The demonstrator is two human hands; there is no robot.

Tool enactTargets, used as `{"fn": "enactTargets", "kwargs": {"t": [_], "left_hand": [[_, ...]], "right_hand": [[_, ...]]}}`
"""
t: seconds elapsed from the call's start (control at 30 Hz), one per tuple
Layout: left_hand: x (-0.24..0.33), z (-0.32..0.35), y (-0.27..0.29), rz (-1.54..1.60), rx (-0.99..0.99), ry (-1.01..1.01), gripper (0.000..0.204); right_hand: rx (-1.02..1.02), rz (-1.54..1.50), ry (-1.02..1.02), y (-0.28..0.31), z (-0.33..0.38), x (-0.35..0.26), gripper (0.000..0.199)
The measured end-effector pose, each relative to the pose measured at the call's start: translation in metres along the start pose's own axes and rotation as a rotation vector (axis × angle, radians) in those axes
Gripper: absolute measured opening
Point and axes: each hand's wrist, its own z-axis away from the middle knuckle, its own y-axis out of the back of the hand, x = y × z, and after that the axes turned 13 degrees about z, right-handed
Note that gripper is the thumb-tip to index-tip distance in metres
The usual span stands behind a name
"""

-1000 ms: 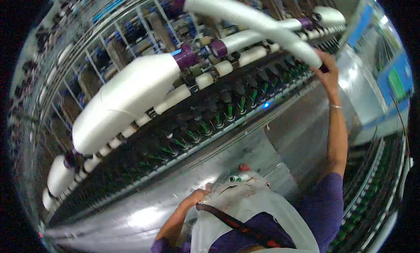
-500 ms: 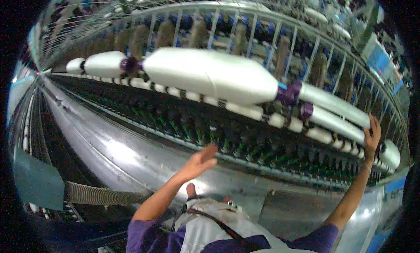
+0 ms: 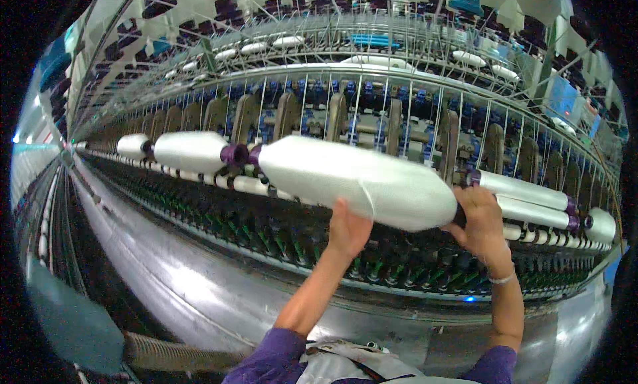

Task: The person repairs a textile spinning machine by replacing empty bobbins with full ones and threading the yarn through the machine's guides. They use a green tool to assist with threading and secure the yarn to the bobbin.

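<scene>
A large white roving bobbin (image 3: pixel 332 168) with tapered ends lies lengthwise along the top of the spinning frame, its purple core end showing at the left. My right hand (image 3: pixel 483 226) is closed round its right end. Against its lower front side rests my left hand (image 3: pixel 348 236), thumb up on the white surface and the other fingers partly hidden below. Just right of my right hand are two thinner white bobbins (image 3: pixel 525 189) with purple ends. To the left sits another white roving bobbin (image 3: pixel 189 151), beside a purple core end (image 3: pixel 234 155).
Under the bobbins runs a row of white rollers (image 3: pixel 252 185), above dark spindles with green parts (image 3: pixel 292 244). Upright thin rods and brown arms (image 3: pixel 337 118) stand behind. A metal ledge (image 3: pixel 179 228) runs along the front. A ribbed hose (image 3: pixel 179 353) is at lower left.
My right hand has moved left from the thinner bobbins to the large bobbin's right end. My left hand has risen to touch its front. The view has shifted, showing more of the background.
</scene>
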Motion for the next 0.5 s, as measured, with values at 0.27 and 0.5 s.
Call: {"fn": "enactTargets", "kwargs": {"t": [0.27, 0.5], "left_hand": [[0.166, 0.013, -0.048, -1.136, -0.142, 0.491, 0.084], [0.267, -0.092, -0.189, -2.027, -0.897, -0.878, 0.055]], "right_hand": [[-0.050, -0.955, -0.556, -0.110, 0.047, -0.195, 0.076], [-0.050, -1.158, -0.591, -0.136, 0.016, -0.287, 0.084]]}}
